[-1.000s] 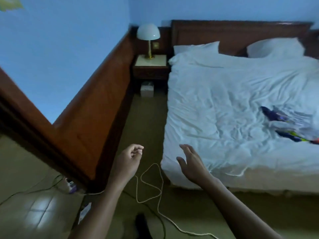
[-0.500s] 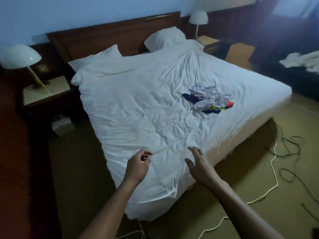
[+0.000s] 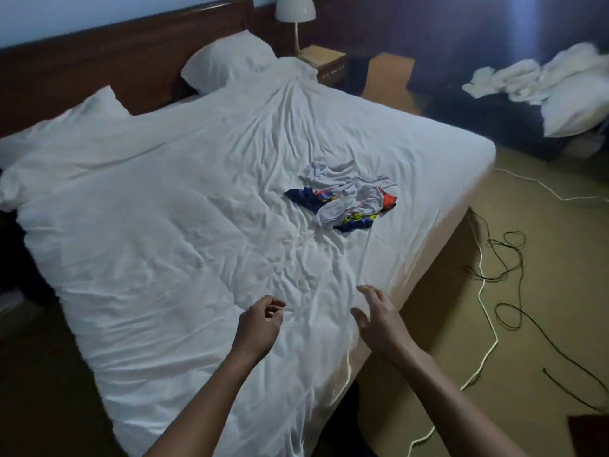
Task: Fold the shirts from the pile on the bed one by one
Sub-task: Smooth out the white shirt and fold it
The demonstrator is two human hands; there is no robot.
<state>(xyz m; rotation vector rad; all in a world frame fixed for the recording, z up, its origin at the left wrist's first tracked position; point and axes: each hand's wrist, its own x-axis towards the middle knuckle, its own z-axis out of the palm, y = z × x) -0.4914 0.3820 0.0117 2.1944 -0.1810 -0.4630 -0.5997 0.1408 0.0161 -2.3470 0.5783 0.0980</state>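
A small crumpled pile of shirts [image 3: 342,196], pale lilac cloth mixed with dark blue, yellow and red print, lies on the white bed sheet [image 3: 197,252] right of the bed's middle. My left hand [image 3: 260,324] hovers over the near corner of the bed with its fingers loosely curled and nothing in it. Beside it, my right hand [image 3: 379,318] is held out over the sheet with the fingers spread and straight. Both hands are well short of the pile and touch no shirt.
Two white pillows [image 3: 227,61] lean on the dark wooden headboard [image 3: 108,51]. A lamp [image 3: 295,9] stands on the far nightstand. White rope [image 3: 484,324] and black cables [image 3: 514,278] lie on the floor to the right. Crumpled white bedding [image 3: 543,80] is piled at far right.
The view has swung right and moved closer to the bed, bringing the shirt pile nearer the centre. Both hands stay raised over the bed's near corner, holding nothing.
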